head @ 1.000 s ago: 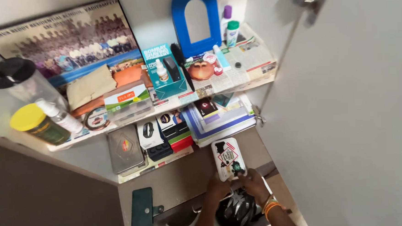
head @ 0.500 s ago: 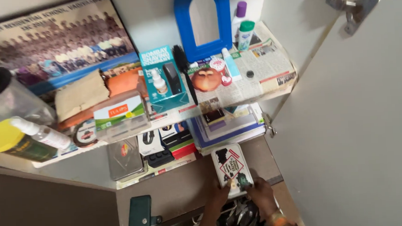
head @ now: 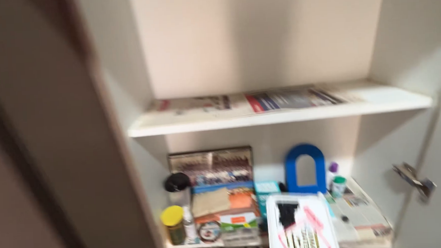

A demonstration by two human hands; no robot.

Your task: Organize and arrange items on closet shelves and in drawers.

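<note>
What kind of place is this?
Probably a cupboard in a home. White shelves are lined with newspaper, a door hinge shows at the right, and the lower shelf is crowded with household bits: a framed photo, a yellow-lidded jar, a blue mirror.

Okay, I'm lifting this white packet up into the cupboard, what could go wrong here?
The white packet rises in front of a crowded lower shelf, so it might knock over the yellow-lidded jar or small bottle near the edge. The newspaper lining on the upper shelf could slide underneath it. No hand is visible, so grip can't be judged.
</note>
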